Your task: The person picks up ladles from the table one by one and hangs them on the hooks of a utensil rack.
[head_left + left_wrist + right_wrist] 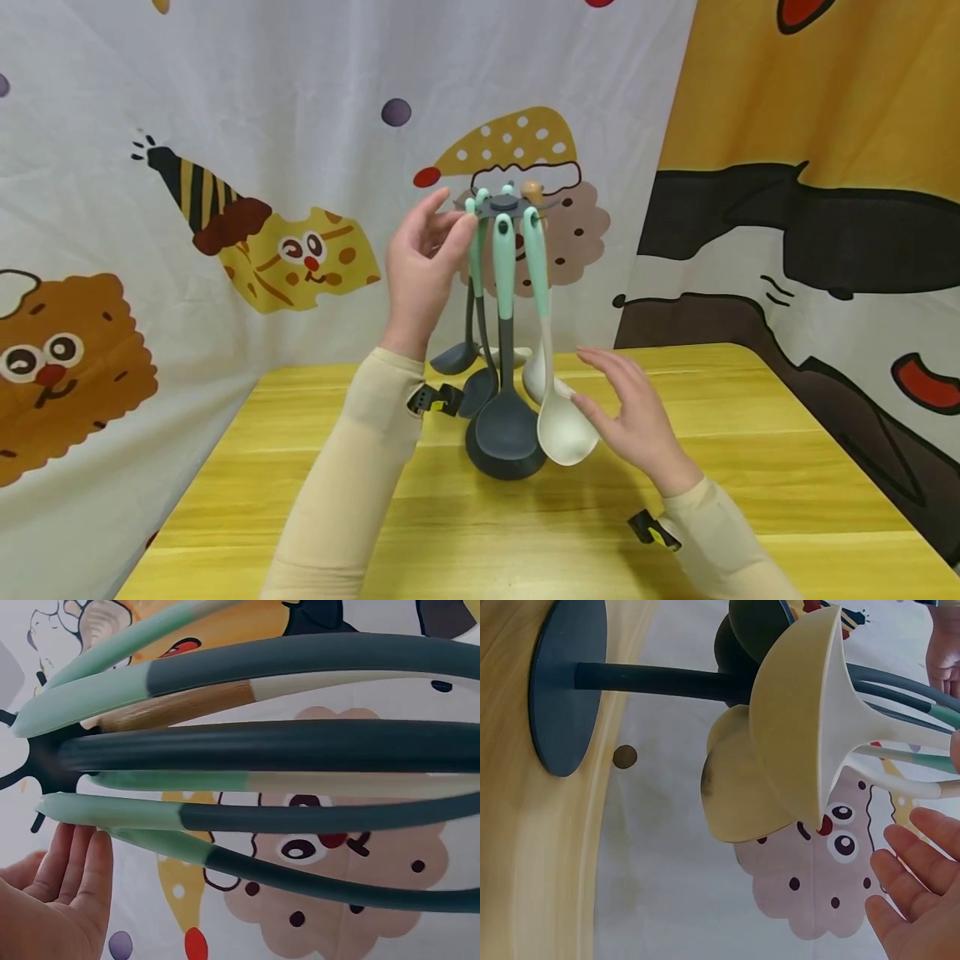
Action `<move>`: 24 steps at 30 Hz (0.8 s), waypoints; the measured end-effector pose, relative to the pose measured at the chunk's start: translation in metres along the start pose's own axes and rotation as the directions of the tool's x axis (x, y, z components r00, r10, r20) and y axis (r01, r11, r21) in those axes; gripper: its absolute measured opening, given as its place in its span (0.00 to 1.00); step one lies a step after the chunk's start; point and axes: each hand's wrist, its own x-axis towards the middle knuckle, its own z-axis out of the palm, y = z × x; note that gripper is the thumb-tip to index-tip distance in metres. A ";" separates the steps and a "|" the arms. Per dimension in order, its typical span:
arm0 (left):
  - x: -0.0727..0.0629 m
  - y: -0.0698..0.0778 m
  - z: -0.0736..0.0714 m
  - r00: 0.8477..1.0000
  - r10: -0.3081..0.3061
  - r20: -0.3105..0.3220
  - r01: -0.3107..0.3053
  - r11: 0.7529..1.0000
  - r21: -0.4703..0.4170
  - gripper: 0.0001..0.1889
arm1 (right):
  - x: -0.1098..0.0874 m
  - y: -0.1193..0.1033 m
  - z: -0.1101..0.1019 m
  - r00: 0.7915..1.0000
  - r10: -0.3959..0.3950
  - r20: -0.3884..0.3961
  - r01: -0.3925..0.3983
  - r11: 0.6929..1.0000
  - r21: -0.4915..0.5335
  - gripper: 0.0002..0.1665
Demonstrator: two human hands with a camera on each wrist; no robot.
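Observation:
A dark utensil stand [504, 202] holds several hanging kitchen utensils with mint-green handles. In front hangs a dark grey ladle [510, 429]; to its right is a white ladle [566, 429]. My left hand [423, 267] is raised at the stand's top left. In the left wrist view, its extended fingertips [97, 847] meet the end of a mint handle [112, 811], without wrapping round it. My right hand [637, 408] is at the white ladle's right, fingers spread and holding nothing. The right wrist view shows its palm and loosely extended fingers [907, 877] beside the utensils.
The stand's round base [562, 697] rests on a yellow wood-grain table [300, 467]. A cartoon-printed curtain [285, 100] hangs behind the table. Among the hung utensils, one with a wooden handle [180, 707] shows at the back.

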 end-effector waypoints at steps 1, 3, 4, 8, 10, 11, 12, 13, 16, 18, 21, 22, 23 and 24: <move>-0.002 -0.002 -0.001 1.000 -0.001 0.002 0.001 1.000 -0.002 0.29 | 0.000 0.001 -0.001 1.000 0.002 0.003 -0.002 1.000 -0.003 0.33; -0.006 -0.005 -0.002 1.000 0.001 0.005 -0.001 1.000 -0.001 0.31 | -0.001 0.002 -0.002 1.000 0.007 0.010 -0.007 1.000 -0.010 0.33; -0.008 -0.007 -0.003 1.000 0.005 0.006 -0.005 1.000 0.003 0.32 | -0.002 0.002 -0.003 1.000 0.013 0.015 -0.013 1.000 -0.010 0.33; -0.017 -0.013 -0.007 1.000 -0.002 0.027 0.001 0.998 0.062 0.33 | -0.004 0.004 -0.005 0.999 0.023 0.022 -0.022 1.000 -0.015 0.33; -0.023 -0.016 -0.010 0.999 -0.006 0.052 0.000 0.995 0.104 0.33 | -0.006 0.005 -0.006 0.999 0.024 0.023 -0.024 1.000 -0.016 0.33; -0.026 -0.018 -0.011 0.998 -0.008 0.065 -0.001 0.992 0.128 0.32 | -0.006 0.005 -0.006 0.999 0.025 0.024 -0.024 1.000 -0.020 0.33; -0.030 -0.019 -0.013 0.997 -0.009 0.079 -0.003 0.989 0.151 0.32 | -0.007 0.006 -0.007 0.999 0.027 0.026 -0.026 0.999 -0.023 0.33; -0.033 -0.021 -0.015 0.996 -0.015 0.090 -0.001 0.985 0.173 0.32 | -0.007 0.006 -0.007 0.999 0.030 0.030 -0.029 0.999 -0.026 0.33; -0.043 -0.027 -0.022 0.993 -0.032 0.113 0.006 0.976 0.218 0.31 | -0.009 0.008 -0.009 0.998 0.041 0.040 -0.040 0.999 -0.032 0.34; -0.050 -0.032 -0.027 0.991 -0.044 0.127 0.011 0.970 0.244 0.31 | -0.011 0.008 -0.011 0.998 0.041 0.043 -0.039 0.999 -0.035 0.34; -0.059 -0.038 -0.033 0.985 -0.047 0.166 -0.003 0.957 0.290 0.31 | -0.013 0.010 -0.013 0.999 0.028 0.041 -0.027 0.999 -0.038 0.34; -0.062 -0.040 -0.035 0.982 -0.044 0.185 -0.017 0.949 0.315 0.32 | -0.014 0.010 -0.014 0.999 0.021 0.039 -0.020 0.999 -0.038 0.34; -0.065 -0.042 -0.036 0.978 -0.044 0.206 -0.030 0.939 0.343 0.32 | -0.014 0.011 -0.014 0.999 0.015 0.040 -0.013 0.999 -0.040 0.34; -0.068 -0.043 -0.038 0.973 -0.047 0.227 -0.042 0.927 0.372 0.33 | -0.015 0.012 -0.015 0.999 0.007 0.040 -0.005 0.999 -0.041 0.34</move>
